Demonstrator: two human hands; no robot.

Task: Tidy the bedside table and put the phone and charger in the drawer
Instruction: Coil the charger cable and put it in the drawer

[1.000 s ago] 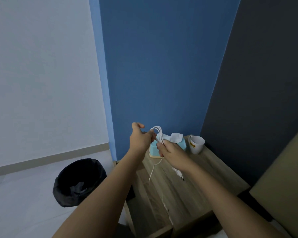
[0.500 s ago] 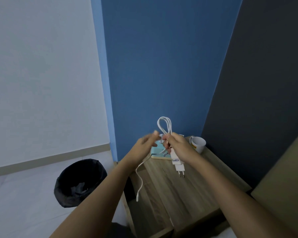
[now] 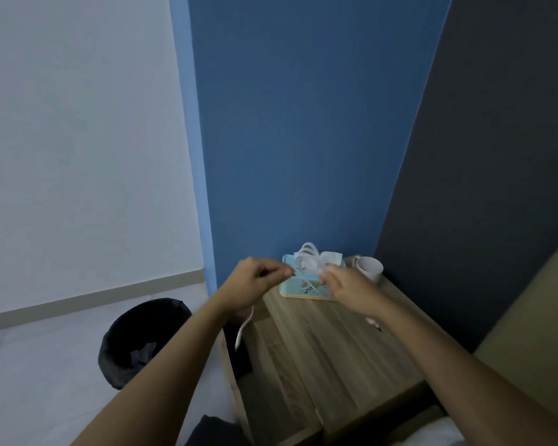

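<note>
Centre of frame: left hand point(image 3: 253, 280) and right hand point(image 3: 347, 286) pinching thin white charger cable point(image 3: 307, 257) above wooden bench point(image 3: 332, 352); best keeping loops even, tail point(image 3: 244, 329) short.

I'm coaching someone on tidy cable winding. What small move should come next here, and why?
Probably one more wrap: the left hand should bring the slack over the white loops that the right hand pinches, since the charger cable's free end dangles unwound beside the bedside table.
</note>
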